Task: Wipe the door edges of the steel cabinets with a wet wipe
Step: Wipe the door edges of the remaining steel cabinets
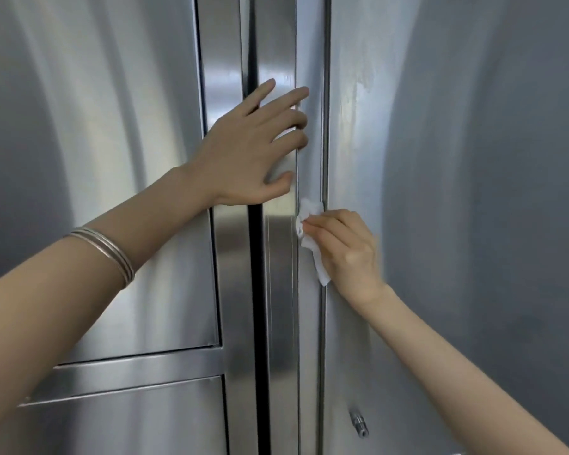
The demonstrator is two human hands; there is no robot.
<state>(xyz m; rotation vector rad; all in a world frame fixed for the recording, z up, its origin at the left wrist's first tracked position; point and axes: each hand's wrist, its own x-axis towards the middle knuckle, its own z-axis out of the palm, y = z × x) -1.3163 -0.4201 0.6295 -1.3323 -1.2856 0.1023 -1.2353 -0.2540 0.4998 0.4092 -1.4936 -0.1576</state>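
Steel cabinets fill the view. My right hand [345, 251] pinches a crumpled white wet wipe [311, 231] and holds it against the narrow vertical door edge [309, 323] beside the right cabinet door [440, 192]. Higher up, my left hand [257, 146] rests with spread fingers on the steel frame strip [278, 290], its fingertips reaching over the same edge. Thin metal bangles sit on my left wrist.
A dark vertical gap [258, 307] runs between the left cabinet door [112, 126] and the frame strip. A lower left door [128, 421] sits under a horizontal rail. A small metal fitting [358, 423] protrudes from the right door near the bottom. Streaky marks show on the right door's upper part.
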